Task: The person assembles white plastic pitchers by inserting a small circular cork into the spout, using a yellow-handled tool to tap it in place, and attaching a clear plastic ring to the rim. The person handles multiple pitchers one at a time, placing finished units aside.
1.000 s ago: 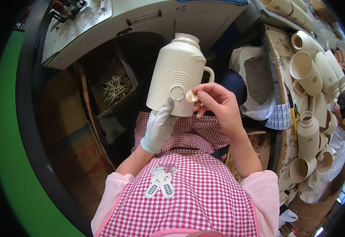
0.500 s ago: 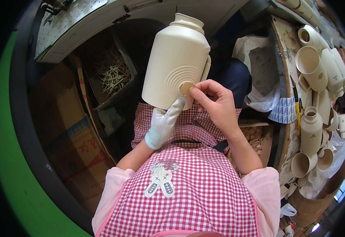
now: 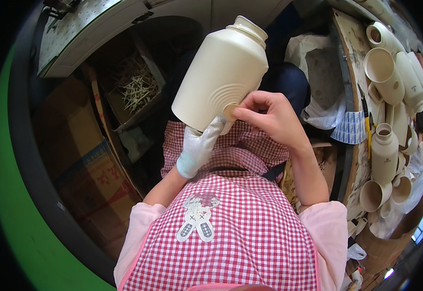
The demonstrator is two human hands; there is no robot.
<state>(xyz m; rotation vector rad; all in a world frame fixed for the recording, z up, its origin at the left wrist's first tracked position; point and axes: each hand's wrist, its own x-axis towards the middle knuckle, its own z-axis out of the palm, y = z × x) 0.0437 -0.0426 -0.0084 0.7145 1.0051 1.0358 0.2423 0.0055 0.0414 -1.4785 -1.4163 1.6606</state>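
Observation:
A large cream plastic jug (image 3: 216, 72) with a short wide neck is held over my lap, tilted so its neck points away to the right. Curved concentric ridges mark its lower right side. My left hand (image 3: 198, 149), in a white glove with a pale blue cuff, grips the jug at its base, thumb along the side. Where the ridges end, a small round tan disc (image 3: 229, 112) sits against the wall. My bare right hand (image 3: 275, 118) pinches that disc's right edge between thumb and fingers; the other fingers are curled.
Cream bottles (image 3: 384, 155) and cups crowd the workbench (image 3: 349, 53) on the right, beside a printed sheet (image 3: 349, 128). An open box of thin pale strips (image 3: 136, 85) stands left, a white bag (image 3: 313, 46) right of my knees. Another box (image 3: 326, 167) lies partly behind my right forearm.
The jug has tipped further, its neck moving right and its handle passing out of sight. My right hand has turned with it, still at the disc.

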